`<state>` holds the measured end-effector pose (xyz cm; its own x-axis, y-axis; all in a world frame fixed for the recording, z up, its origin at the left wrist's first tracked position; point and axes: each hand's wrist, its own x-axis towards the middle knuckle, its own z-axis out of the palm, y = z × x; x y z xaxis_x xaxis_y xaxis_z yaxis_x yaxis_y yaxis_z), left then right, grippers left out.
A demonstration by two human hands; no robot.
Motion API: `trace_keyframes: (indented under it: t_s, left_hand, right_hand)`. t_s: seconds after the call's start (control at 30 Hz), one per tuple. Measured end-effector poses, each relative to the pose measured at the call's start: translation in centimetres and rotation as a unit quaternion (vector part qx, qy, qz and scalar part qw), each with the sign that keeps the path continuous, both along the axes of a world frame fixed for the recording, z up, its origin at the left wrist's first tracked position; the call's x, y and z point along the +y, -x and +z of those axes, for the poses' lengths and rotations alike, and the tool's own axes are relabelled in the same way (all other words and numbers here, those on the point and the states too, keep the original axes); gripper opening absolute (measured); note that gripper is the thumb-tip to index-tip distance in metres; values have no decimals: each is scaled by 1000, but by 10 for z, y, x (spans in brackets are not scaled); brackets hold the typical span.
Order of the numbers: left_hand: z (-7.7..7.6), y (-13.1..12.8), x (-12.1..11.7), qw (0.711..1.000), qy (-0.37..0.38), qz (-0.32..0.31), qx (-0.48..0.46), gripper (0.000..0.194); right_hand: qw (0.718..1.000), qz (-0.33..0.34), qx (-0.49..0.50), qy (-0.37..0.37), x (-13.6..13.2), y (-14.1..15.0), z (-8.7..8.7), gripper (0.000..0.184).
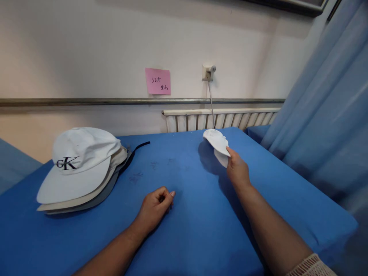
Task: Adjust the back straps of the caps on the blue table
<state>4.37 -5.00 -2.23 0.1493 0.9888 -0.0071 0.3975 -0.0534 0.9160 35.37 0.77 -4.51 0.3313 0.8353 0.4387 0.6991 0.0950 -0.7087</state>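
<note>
My right hand [238, 168] reaches over the far right part of the blue-covered table [198, 214]. Its thumb and fingers pinch the near end of a white, curved, slipper-like thing [217, 141], held a little above the cloth with its shadow below. A second white flap shows under it; I cannot make out its exact kind. My left hand [156, 209] rests on the cloth in a loose fist, with nothing visible in it. To its left lies a stack of caps: a white cap [83, 153] with black letters on top, a beige cap [99, 189] and a dark grey cap [106, 193] beneath.
Behind the table are a radiator [201, 119], a metal rail [120, 101] and a socket [207, 72] with a cable [212, 101] hanging down. A pink note [158, 81] sticks to the wall. A blue curtain [322, 103] hangs along the right. A black strap [139, 146] trails from the caps.
</note>
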Motion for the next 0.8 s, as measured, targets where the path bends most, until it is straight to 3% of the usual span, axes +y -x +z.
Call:
trace_keyframes:
  t_s: [0.07,0.17,0.23,0.3,0.5,0.63,0.8]
  left_hand:
    - [1,2,1,999,-8,27,-31,32]
    - [2,9,6,989,-37,94,-108,28]
    - [2,15,10,975,-84,149,-143,38]
    - [4,21,13,959,-130,196,-158,45]
    - [13,26,12,940,-135,246,-195,46]
    - [13,26,9,946,-145,219,-187,38]
    - [9,30,8,954,-195,187,-133,43]
  right_hand:
    - [987,12,146,-61,-1,6,-1,40]
    - [909,94,400,-77,-2,18,-2,36]
    - [857,153,490,-50,-4,27,-2,39]
    - [833,187,519,-20,-7,33,-1,40]
    - [832,213,512,10,-13,38,2,37]
    - [852,192,485,-40,-11,34,4,32]
    - [883,185,423,-80,-5,25,-1,32]
